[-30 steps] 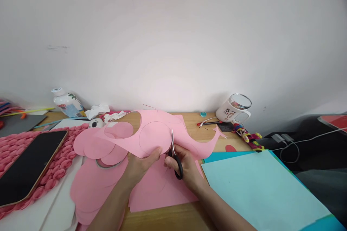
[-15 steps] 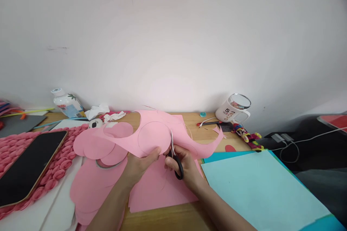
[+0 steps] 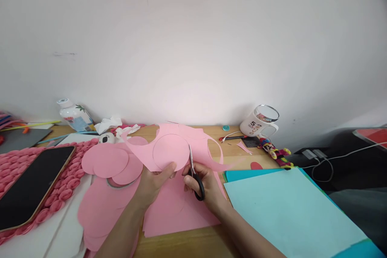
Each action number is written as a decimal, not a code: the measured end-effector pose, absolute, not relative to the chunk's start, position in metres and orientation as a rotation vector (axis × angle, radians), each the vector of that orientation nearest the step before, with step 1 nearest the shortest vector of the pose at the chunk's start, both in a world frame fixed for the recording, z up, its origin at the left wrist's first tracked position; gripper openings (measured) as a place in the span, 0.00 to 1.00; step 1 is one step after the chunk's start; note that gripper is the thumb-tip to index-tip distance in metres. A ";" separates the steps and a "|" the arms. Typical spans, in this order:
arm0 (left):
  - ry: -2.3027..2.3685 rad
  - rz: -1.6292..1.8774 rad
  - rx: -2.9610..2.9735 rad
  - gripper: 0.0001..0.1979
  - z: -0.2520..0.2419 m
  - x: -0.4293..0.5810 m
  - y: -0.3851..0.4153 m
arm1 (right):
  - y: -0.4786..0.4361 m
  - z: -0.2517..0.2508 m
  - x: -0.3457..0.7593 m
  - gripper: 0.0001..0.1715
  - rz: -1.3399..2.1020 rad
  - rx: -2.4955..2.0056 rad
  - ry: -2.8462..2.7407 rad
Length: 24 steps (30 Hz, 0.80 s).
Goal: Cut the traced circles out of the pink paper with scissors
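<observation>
Resting above the left hand [image 3: 154, 183], pink paper [image 3: 172, 149] meets scissors [image 3: 193, 173].

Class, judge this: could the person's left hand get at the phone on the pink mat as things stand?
Probably yes. The phone lies uncovered to the left of the left hand, with only paper circles between them. But that hand is pinching the pink sheet and would have to let go.

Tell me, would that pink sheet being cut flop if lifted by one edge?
Probably floppy: the pink sheet bows where the left hand pinches it, and its cut strip curls by the scissors in the right hand. Likely very light, since a pinch at one edge holds it up. It may tear easily where cut-outs leave narrow bridges.
</observation>
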State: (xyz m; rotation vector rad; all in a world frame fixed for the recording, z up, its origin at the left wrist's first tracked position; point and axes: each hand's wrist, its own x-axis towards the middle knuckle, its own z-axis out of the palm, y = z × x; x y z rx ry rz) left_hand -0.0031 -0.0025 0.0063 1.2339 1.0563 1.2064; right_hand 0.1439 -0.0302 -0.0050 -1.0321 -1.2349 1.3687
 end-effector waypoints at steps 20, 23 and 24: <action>1.221 1.132 1.381 0.09 0.008 0.000 -0.009 | -0.028 -0.005 0.146 0.23 1.277 -1.043 -1.298; 1.202 1.122 1.356 0.08 0.009 0.001 -0.010 | -0.028 -0.005 0.146 0.23 1.309 -1.032 -1.299; 1.202 1.115 1.350 0.08 0.009 0.001 -0.010 | -0.029 -0.005 0.147 0.23 1.325 -1.031 -1.297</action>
